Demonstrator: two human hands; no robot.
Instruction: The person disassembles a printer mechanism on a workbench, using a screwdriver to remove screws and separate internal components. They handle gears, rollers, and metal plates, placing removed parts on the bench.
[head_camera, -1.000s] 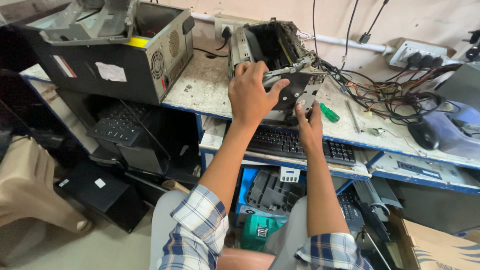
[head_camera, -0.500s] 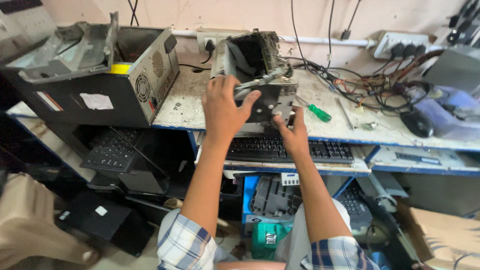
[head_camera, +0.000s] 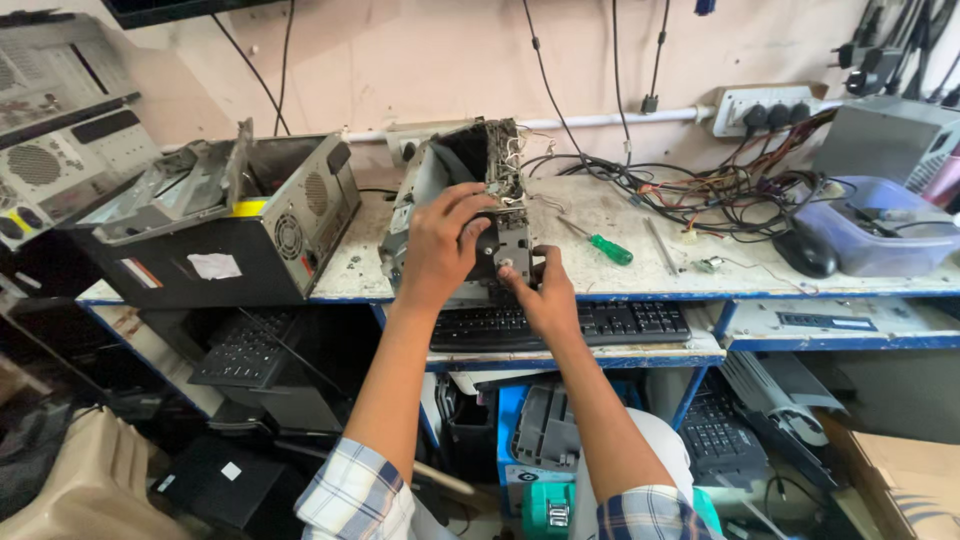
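Observation:
An opened grey metal drive chassis (head_camera: 440, 180) stands at the front of the white workbench (head_camera: 640, 270). My left hand (head_camera: 440, 245) grips its front metal end, fingers curled over the top. My right hand (head_camera: 540, 290) holds the same end from below and the right, thumb against the metal plate (head_camera: 512, 245). A green-handled screwdriver (head_camera: 600, 243) lies on the bench just right of my hands.
An open black computer case (head_camera: 220, 225) sits to the left. A black keyboard (head_camera: 600, 322) rests on the tray below. Tangled cables (head_camera: 720, 190), a black mouse (head_camera: 806, 253), a bluish tub (head_camera: 875, 225) and a power strip (head_camera: 775, 108) fill the right. More keyboards and parts lie under the bench.
The view has shifted so the bench sits lower and closer. Both hands stay on the chassis end, with the left hand's grip lower on it than before.

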